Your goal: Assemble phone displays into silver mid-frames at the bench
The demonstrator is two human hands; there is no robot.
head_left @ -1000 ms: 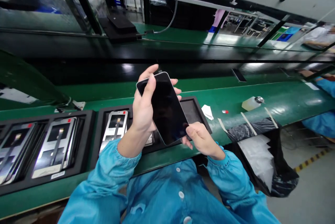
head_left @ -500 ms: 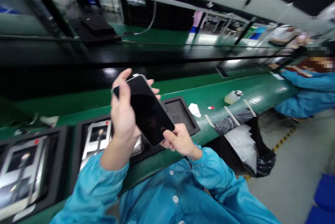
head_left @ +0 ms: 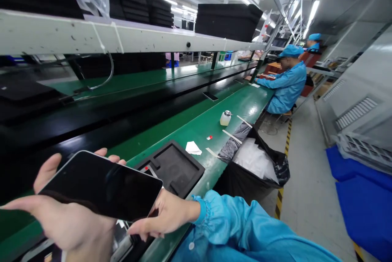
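A black glass phone screen panel (head_left: 104, 186) lies flat between both my hands at the lower left. My left hand (head_left: 61, 217) cups it from below and from the far side, thumb along its near edge. My right hand (head_left: 162, 215) pinches its right end, fingers closed on the corner. Just beyond the panel sits a black foam tray (head_left: 176, 168) with an empty slot, resting on the green workbench (head_left: 196, 125).
A white wipe (head_left: 192, 148), a small red cap (head_left: 209, 137) and a squat clear bottle (head_left: 226, 118) lie on the bench. A black waste bag (head_left: 257, 164) hangs off its edge. Another person in blue (head_left: 286, 84) sits farther down the line. Black trays are stacked on the shelf above.
My head has swung up and to the right, bringing the line and the seated person into view. The panel has tilted from upright to nearly flat and sits lower left; both hands still hold it.
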